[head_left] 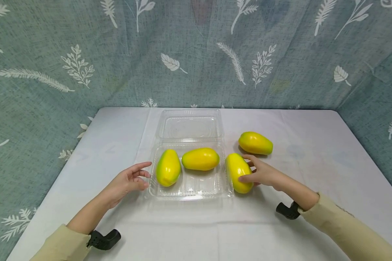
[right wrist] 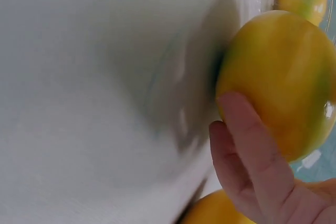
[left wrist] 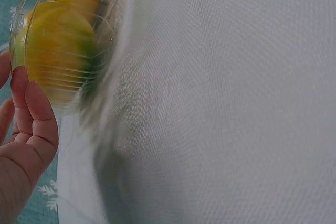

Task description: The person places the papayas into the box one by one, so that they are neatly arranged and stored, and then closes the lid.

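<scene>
A clear plastic clamshell container (head_left: 192, 188) lies with its lid (head_left: 191, 127) folded back. In its base are two glossy yellow-green papayas: one upright in the picture (head_left: 168, 168) at the left, one lying crosswise (head_left: 200, 159). My right hand (head_left: 264, 173) grips a third papaya (head_left: 239, 173) at the container's right edge, thumb on the near side and fingers on the far side. In the right wrist view this papaya (right wrist: 278, 82) is large against the fingers. My left hand (head_left: 129, 185) is at the container's left side, fingers loosely bent, fingertips (left wrist: 37, 95) by its clear wall.
Another papaya (head_left: 255, 143) lies on the table behind my right hand. A white cloth covers the table (head_left: 196, 232). Green leaf-patterned fabric (head_left: 196, 54) hangs behind and at both sides. Each wrist carries a black camera mount (head_left: 104, 239).
</scene>
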A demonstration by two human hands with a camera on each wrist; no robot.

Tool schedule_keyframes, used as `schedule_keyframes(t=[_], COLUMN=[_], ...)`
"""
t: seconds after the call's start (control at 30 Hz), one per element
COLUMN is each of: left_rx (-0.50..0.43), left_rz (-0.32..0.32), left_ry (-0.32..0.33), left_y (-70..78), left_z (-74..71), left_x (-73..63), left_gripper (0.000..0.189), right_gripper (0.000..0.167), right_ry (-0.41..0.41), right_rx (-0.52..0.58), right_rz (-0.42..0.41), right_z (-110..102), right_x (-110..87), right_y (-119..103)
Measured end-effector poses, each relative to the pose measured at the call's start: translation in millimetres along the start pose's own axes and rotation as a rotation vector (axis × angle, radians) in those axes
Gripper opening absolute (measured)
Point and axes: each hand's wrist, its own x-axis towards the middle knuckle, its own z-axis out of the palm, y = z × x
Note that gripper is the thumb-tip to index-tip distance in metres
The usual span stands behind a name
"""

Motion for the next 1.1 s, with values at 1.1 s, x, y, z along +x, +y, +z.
schedule_keyframes(t=[1.1], left_rx=[-0.016], left_rz=[-0.002], left_ry=[-0.003], left_y=[0.0], left_z=[-0.5], left_x=[-0.4], left_gripper=[0.07], right_gripper=[0.085], right_ry=[0.061], right_rx=[0.054], right_rz=[-0.082], right_z=[-12], right_x=[-12.9], right_y=[3])
